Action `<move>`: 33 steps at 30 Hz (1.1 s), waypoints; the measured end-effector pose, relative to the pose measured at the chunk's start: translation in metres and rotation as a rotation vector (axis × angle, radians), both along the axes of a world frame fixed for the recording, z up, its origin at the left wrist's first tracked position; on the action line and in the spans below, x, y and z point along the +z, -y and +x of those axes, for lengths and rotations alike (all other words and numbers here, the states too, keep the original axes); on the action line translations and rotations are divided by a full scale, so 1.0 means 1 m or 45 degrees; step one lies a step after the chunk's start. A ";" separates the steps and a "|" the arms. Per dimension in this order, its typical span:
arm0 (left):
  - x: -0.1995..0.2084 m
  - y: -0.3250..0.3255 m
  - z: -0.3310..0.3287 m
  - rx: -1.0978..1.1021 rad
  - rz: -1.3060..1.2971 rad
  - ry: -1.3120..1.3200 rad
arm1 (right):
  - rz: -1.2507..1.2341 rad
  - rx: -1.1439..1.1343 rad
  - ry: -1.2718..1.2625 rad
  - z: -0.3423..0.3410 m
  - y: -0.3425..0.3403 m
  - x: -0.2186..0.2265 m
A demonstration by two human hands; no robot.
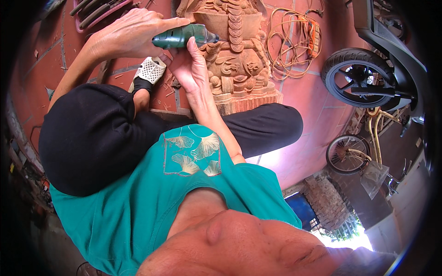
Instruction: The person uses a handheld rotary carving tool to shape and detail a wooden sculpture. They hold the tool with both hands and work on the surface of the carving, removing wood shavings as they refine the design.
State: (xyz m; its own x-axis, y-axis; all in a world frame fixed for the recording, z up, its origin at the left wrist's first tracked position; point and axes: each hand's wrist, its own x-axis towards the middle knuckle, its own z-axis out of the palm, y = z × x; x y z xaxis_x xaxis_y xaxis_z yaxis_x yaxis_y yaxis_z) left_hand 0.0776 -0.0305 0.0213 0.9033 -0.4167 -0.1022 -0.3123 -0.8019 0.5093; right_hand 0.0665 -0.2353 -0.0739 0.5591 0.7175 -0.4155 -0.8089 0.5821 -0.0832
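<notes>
Green power tool (174,38) lies level between both hands, its nose pointing right at the carved wooden figure (241,62); whether the tip touches the wood is hard to tell from this angle. The left hand (126,36) wraps its rear, index finger stretched along the top, while the right hand (188,71) supports the front, thumb against the casing. Right of the carving, an orange cable (286,70) coils beside a power strip (315,39) on the red tiled floor (294,122).
</notes>
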 end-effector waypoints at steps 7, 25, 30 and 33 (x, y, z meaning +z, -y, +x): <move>-0.002 -0.003 -0.001 0.004 -0.011 -0.016 | 0.012 0.005 0.012 -0.002 -0.003 0.000; 0.015 -0.003 -0.004 0.018 0.024 -0.030 | 0.028 0.000 -0.033 -0.004 -0.008 0.003; 0.015 -0.001 -0.002 0.034 0.030 -0.077 | 0.025 -0.001 -0.033 -0.004 -0.007 0.004; 0.022 -0.003 -0.006 0.031 0.027 -0.056 | 0.022 0.024 -0.033 -0.006 -0.009 0.006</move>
State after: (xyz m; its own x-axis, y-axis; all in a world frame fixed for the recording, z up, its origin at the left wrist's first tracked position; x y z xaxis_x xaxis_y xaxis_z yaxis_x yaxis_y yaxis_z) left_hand 0.0719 -0.0278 0.0431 0.9075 -0.3920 -0.1508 -0.2701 -0.8197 0.5052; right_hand 0.0608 -0.2266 -0.0677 0.5348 0.7350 -0.4169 -0.8213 0.5681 -0.0521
